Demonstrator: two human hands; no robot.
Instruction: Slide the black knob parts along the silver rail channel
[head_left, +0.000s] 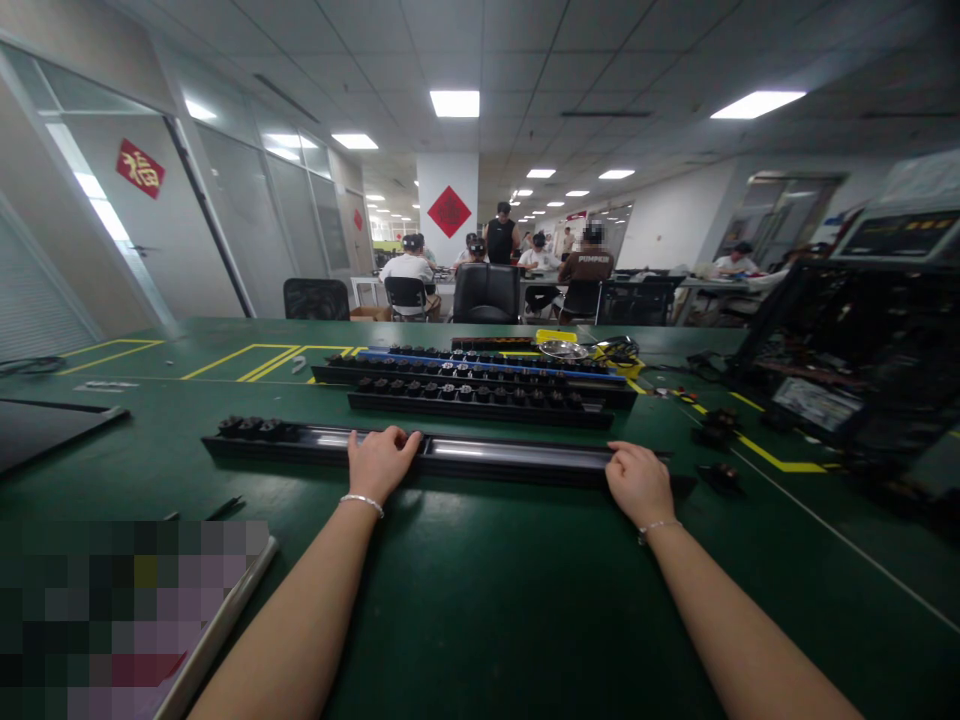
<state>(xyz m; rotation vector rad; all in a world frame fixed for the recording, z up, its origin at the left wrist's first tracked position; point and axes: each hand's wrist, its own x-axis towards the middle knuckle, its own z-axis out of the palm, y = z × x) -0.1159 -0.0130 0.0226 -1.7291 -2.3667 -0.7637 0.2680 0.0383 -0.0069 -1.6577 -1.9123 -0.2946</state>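
A long black rail (495, 452) with a shiny channel lies across the green table in front of me. My left hand (380, 462) grips it near the middle-left, fingers curled over its far edge. Closed round the rail's right end is my right hand (638, 481). Several small black parts (251, 427) sit in the rail's left end.
Behind the rail lie more black rails (480, 392) filled with small round parts, one with a blue strip. A metal bowl (561, 349) stands further back. Dark equipment (840, 370) rises at the right. Loose black parts (720, 425) lie nearby. People sit at tables beyond.
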